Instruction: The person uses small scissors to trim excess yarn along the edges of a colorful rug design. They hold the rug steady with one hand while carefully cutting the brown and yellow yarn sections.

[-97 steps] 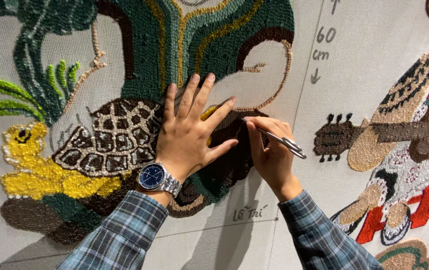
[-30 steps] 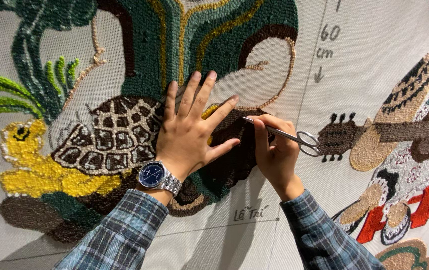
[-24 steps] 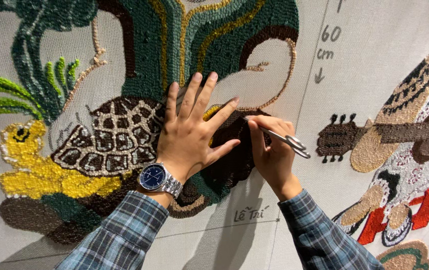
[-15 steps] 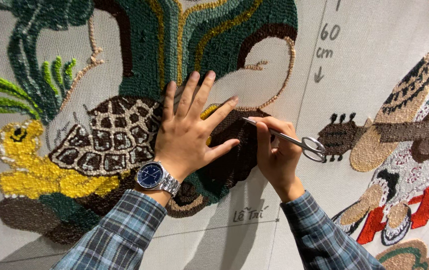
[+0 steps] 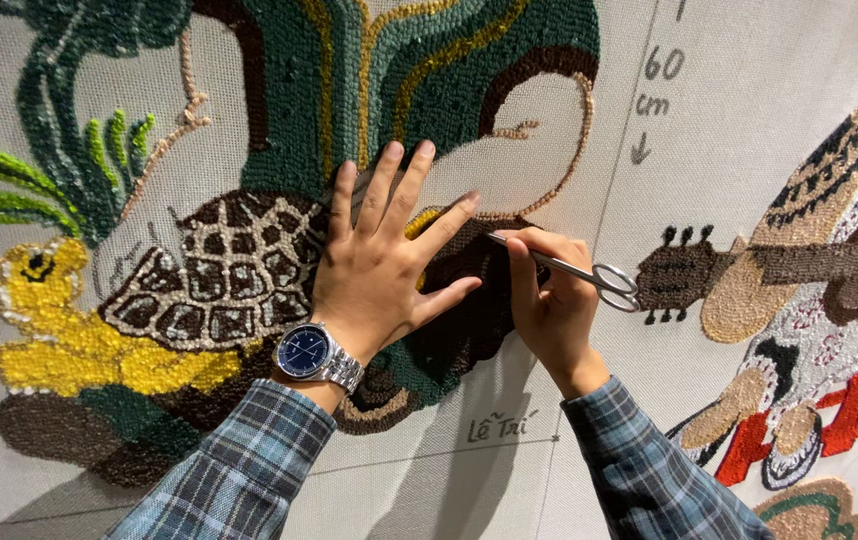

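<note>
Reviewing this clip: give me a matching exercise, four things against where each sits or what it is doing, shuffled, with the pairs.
Things:
1. left hand
2. right hand
3. wristwatch
4. tufted turtle

States:
a. holds small metal scissors
b. strapped on the left wrist, blue dial
c. pressed flat with spread fingers on the tufted cloth
d. brown shell, yellow head, left of both hands

Pairs: 1-c, 2-a, 3-b, 4-d

Whole view is basically filled by an upright pale woven backing cloth (image 5: 749, 120), evenly lit; the room behind isn't visible, probably indoors.
</note>
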